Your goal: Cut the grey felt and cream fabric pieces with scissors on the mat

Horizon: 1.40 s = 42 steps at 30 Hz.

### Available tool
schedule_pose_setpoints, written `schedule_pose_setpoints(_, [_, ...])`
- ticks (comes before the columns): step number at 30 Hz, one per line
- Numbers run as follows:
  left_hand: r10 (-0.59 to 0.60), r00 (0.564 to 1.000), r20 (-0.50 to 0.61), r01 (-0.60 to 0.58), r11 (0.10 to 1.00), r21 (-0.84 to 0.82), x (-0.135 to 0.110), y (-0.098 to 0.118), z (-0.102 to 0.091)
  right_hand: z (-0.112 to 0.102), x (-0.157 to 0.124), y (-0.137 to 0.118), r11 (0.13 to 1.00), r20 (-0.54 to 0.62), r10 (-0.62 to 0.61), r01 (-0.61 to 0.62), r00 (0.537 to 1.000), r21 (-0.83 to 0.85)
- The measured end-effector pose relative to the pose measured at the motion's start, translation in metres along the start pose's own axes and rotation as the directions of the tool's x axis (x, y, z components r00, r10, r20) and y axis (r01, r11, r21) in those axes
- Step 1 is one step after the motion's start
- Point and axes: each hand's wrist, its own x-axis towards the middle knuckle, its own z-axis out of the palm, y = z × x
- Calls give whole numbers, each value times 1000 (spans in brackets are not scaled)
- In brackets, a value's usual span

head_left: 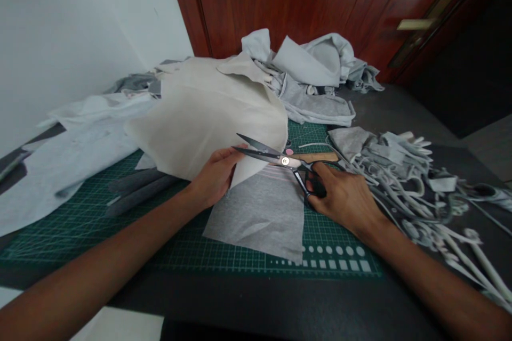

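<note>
Scissors (286,161) sit clenched in our right hand (344,200), folks, fingers wrapped around the black handles, blades spread apart and pointing left! Our left hand (216,176) is grasping the edge of a cream sheet (200,122), its fingertips (240,150) just beside the blade tips. Below the hands, we've got a grey piece (260,218) lying on a green cutting mat (340,245), with dark strips (136,192) off to its left. There's a wooden strip (316,157) just behind the scissors and a tangle of pale scraps (400,170) right of the mat. Out left, white cloth (72,154) spreads across the table edge; farther back, a heap of grey garments (316,64) piles against a red-brown door (280,0) with a brass handle (416,24), a white wall (80,26) beside it.
</note>
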Motion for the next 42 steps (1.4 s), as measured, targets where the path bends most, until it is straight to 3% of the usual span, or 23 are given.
schedule_pose_setpoints(19, [49,996,-74,-49,999,-3,3,-4,-4,-4,0,-1,997,87,67,-71,994,42])
schedule_pose_setpoints(30, [66,997,-48,-67,998,-5,2,-5,-6,-9,2,-2,994,131,96,-103,987,48])
schedule_pose_setpoints(37, [-15,1000,27,16,1000,-10,-2,3,-2,-7,2,-3,992,148,112,-120,983,47])
schedule_pose_setpoints(42, [69,998,9,-69,997,42,-2,1,0,-8,2,-4,994,139,93,-101,986,49])
